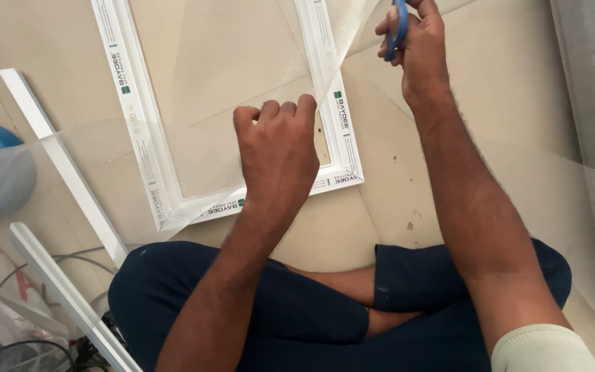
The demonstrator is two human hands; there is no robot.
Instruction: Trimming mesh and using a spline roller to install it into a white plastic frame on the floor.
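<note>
Clear plastic sheet (pixel 242 138): thin, transparent, lies flat over white rectangular frame (pixel 147 138), overhanging it on near and left sides. Frame flat on floor, under the sheet. Blue-handled scissors (pixel 399 27): upright, at sheet's far edge, just past frame's right rail.

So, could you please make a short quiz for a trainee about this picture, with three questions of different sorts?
1. True or false: the right hand holds blue-handled scissors.
2. What does the left hand pinch? A) a grey cable B) a clear plastic sheet C) a loose white strip
3. Fill in: the white frame lies flat on the ____.

Key
1. True; the right hand's grip is closed around the blue handles.
2. B; the fingers hold the edge of the clear plastic sheet, which lies over the frame.
3. Floor; the person sits cross-legged in front of the frame.
</note>
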